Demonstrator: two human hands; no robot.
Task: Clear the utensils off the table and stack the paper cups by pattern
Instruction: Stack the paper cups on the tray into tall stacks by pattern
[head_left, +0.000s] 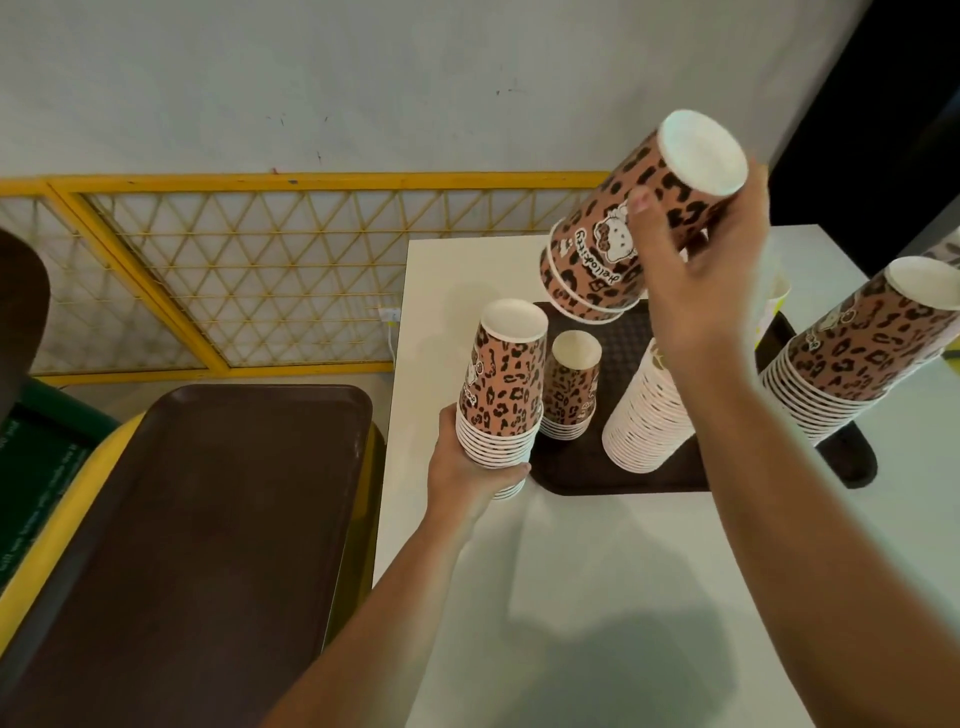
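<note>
Cups in a leopard print dominate this white table (597, 597), where a person sorts paper cups by pattern. The right hand (691, 291) is closed around a small nested set of leopard cups (639, 218), held upside down and tilted in the air above the dark tray (623, 473) on the table. The left hand (467, 462) is wrapped around the base of an upside-down leopard stack (506, 389) at the table's left edge, thumb and fingers pressing its lower rims.

On the tray stand a shorter leopard stack (571, 384) and a pale, leaning stack (649, 410); a taller leopard stack (852, 353) tilts at the far right over a dark object that cannot be made out. A second, bare tray (208, 519) sits on a yellow surface to the left. No utensils are visible.

The likeliest trouble lies in the landing. The raised cups come in at an angle, and if their mouth meets the held stack's top off-centre, the rims could catch instead of sliding over, nudging the stack sideways. That stack sits close to the table edge, so a push could send cups over the side. The hand's descent also passes near the leaning pale stack, which a brush of the wrist might topple.
</note>
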